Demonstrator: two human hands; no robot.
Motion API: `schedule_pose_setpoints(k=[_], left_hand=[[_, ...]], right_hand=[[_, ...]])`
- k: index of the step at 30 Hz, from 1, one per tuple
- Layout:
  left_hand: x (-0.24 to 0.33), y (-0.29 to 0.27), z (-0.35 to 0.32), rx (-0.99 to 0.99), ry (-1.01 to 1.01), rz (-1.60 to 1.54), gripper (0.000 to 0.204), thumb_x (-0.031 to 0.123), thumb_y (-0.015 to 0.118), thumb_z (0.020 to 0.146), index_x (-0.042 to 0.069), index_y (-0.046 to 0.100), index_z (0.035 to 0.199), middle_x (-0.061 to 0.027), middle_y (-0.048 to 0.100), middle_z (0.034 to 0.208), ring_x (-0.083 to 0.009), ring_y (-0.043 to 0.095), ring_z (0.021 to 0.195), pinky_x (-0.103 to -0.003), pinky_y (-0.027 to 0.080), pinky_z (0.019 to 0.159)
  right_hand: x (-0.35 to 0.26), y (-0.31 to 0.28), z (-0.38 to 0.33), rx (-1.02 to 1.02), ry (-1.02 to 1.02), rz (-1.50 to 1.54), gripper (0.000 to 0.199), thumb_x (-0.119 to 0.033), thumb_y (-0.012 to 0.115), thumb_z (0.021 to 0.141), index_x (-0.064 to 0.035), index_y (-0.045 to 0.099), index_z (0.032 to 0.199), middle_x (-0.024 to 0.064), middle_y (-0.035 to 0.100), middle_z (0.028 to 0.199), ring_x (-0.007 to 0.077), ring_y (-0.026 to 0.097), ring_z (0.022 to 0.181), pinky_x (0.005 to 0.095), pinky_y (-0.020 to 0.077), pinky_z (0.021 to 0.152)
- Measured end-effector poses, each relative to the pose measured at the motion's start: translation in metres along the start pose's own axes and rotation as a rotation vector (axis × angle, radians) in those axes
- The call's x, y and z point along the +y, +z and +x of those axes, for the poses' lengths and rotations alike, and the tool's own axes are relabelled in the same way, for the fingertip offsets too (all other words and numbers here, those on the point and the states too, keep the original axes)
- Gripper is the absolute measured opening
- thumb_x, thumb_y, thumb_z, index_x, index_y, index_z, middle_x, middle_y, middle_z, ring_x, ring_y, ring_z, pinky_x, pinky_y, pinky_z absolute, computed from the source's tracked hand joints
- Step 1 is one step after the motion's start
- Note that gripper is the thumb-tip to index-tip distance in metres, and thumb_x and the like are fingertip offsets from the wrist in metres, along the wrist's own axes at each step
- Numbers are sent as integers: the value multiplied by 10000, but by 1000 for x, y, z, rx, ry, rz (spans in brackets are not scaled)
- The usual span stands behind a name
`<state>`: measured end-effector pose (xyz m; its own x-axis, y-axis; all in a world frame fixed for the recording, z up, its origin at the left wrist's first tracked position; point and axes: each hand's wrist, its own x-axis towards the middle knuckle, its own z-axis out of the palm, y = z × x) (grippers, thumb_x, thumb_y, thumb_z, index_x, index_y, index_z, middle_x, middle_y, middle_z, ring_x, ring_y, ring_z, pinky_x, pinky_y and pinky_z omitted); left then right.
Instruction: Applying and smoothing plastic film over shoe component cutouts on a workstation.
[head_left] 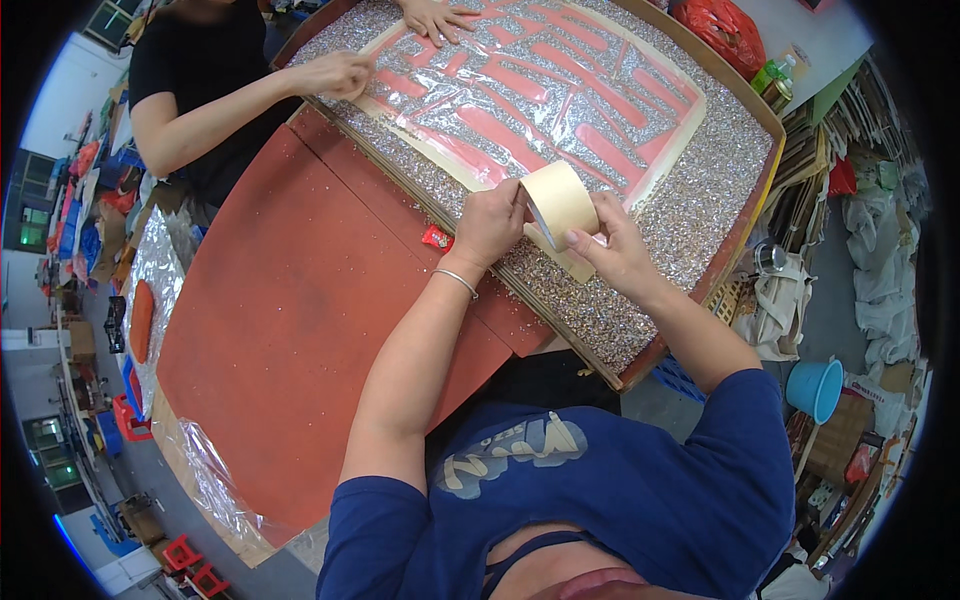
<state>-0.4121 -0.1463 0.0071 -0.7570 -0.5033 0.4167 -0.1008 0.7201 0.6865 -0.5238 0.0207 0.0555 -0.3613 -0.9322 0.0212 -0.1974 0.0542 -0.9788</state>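
A wide roll of cream masking tape (556,196) is held above the near edge of a glitter-filled tray (655,262). My right hand (622,252) grips the roll from its right side, thumb at the near rim. My left hand (490,224) is closed at the roll's left edge, its fingertips pinching there; the exact bit of tape between them is hidden. Beneath the roll, a strip of cream tape lies on the glitter. Beyond it is a clear plastic sheet with pink shapes (512,135), bordered by cream tape.
A co-worker's hands (335,75) rest at the sheet's far left edge. A red-brown board (310,330) adjoins the tray, with a small red packet (437,238) by its rim. Stacked boards (835,150) and a blue bucket (815,390) stand at the right.
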Motion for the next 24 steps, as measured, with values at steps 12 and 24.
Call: schedule_pose_setpoints(k=[12, 24], left_hand=[[9, -7, 0, -144, -6, 27, 244, 254, 497, 931, 61, 581, 808, -133, 615, 636, -337, 621, 620, -443, 490, 566], [6, 6, -4, -344, 60, 436, 262, 265, 507, 896, 40, 625, 831, -154, 652, 774, -312, 643, 696, -430, 513, 628]], right_hand=[[10, -9, 32, 65, -129, -61, 720, -251, 735, 766, -11, 348, 1324, 179, 478, 1234, 295, 516, 1116, 418, 403, 970], [36, -56, 70, 45, -586, -1356, 439, -281, 575, 843, -44, 467, 1197, 161, 550, 1125, 349, 521, 1060, 473, 456, 857]])
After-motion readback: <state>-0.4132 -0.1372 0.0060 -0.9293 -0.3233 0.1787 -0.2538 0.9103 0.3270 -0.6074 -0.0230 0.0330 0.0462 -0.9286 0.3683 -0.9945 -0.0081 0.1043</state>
